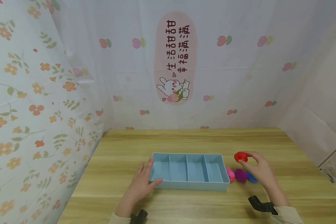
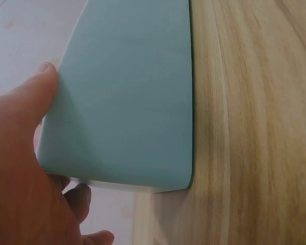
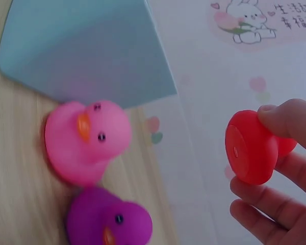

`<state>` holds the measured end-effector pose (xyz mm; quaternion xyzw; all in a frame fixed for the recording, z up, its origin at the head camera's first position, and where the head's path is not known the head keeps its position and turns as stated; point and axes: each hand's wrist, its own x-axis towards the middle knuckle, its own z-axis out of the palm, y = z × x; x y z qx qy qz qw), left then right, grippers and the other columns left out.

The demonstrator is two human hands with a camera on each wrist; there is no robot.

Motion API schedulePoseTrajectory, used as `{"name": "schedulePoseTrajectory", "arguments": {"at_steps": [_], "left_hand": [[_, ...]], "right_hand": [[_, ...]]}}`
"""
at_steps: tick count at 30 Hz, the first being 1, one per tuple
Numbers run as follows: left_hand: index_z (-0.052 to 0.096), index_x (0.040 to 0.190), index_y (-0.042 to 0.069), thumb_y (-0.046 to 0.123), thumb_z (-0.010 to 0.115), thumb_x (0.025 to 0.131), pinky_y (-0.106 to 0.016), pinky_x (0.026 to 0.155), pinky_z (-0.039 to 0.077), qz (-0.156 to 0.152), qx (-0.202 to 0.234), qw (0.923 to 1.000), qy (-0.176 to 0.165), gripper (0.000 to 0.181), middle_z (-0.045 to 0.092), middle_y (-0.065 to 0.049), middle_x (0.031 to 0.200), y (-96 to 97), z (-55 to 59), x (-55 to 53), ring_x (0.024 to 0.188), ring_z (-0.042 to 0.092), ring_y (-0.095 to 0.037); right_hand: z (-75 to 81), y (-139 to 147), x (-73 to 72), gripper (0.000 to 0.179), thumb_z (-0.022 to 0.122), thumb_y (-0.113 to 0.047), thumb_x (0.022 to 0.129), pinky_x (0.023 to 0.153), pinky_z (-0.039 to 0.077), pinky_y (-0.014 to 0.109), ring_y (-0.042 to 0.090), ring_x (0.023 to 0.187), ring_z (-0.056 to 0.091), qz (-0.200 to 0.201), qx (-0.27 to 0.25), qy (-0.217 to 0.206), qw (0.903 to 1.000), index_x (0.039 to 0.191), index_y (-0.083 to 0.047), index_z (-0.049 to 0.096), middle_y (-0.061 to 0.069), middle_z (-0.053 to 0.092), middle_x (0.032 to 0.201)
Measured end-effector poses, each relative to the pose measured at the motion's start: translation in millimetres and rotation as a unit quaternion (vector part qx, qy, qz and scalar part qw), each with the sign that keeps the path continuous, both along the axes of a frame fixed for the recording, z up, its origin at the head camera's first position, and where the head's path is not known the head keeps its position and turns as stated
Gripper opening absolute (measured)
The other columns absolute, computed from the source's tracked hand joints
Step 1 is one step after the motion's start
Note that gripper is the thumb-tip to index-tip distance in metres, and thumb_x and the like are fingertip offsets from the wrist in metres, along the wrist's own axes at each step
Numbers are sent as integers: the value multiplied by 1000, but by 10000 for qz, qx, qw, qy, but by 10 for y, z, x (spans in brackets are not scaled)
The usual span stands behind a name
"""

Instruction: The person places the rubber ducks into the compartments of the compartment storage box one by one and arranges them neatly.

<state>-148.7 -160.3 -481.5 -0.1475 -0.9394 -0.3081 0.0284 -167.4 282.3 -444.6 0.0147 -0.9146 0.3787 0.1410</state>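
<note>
A pale blue tray with a row of several compartments sits on the wooden table. My left hand rests at its left end, thumb over the near rim and fingers along the left edge. In the left wrist view the thumb touches the tray's rim. To the right of the tray, my right hand pinches a red rubber duck above the table, between thumb and fingers. The right wrist view shows this red duck's round, flat underside. Below it stand a pink duck and a purple duck.
A blue toy, partly hidden by my right hand, is beside the purple duck in the head view. The pink duck stands close against the tray's right end. Patterned cloth hangs behind the table and along its sides.
</note>
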Motion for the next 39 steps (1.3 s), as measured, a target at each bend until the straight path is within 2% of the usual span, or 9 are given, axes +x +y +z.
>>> {"name": "schedulePoseTrajectory", "arguments": {"at_steps": [5, 12, 17, 27, 39], "left_hand": [[20, 153, 8, 50, 59, 89, -72, 102, 28, 37, -63, 10000, -44, 86, 25, -10, 157, -22, -14, 26, 142, 17, -49], [21, 152, 5, 53, 57, 90, -71, 103, 27, -60, -55, 10000, -44, 86, 25, -13, 157, -15, -12, 31, 140, 19, -50], [20, 152, 5, 51, 57, 91, -67, 105, 29, -101, -53, 9999, -12, 85, 25, -13, 157, 5, -2, 13, 140, 22, -49], [20, 152, 4, 53, 55, 91, -62, 109, 29, -173, -82, 9998, -57, 86, 24, -13, 157, 13, -17, -22, 139, 27, -47], [19, 152, 4, 54, 55, 91, -58, 110, 30, -195, -62, 9998, -13, 86, 26, -15, 156, -17, -12, -30, 138, 31, -44]], "right_hand": [[-50, -157, -30, 44, 72, -27, 85, 89, 39, 61, 37, 111, 49, 125, -97, 46, 9999, 118, 0, 61, 21, 58, 119], [-46, -332, -64, 48, 70, -31, 86, 91, 35, 67, 42, 118, 48, 282, -255, -195, 9991, 121, -1, 59, 22, 57, 123], [-23, -431, -109, 49, 71, -34, 85, 92, 36, 68, 40, 118, 48, 387, -220, -284, 9986, 122, -3, 60, 20, 57, 123], [-67, -635, -179, 47, 72, -28, 86, 95, 36, 67, 39, 115, 51, 602, -363, -207, 9973, 122, -2, 59, 18, 59, 119], [-66, -873, -260, 39, 74, -20, 83, 94, 42, 59, 35, 105, 56, 811, -410, 72, 9958, 116, 0, 63, 18, 63, 110]]}}
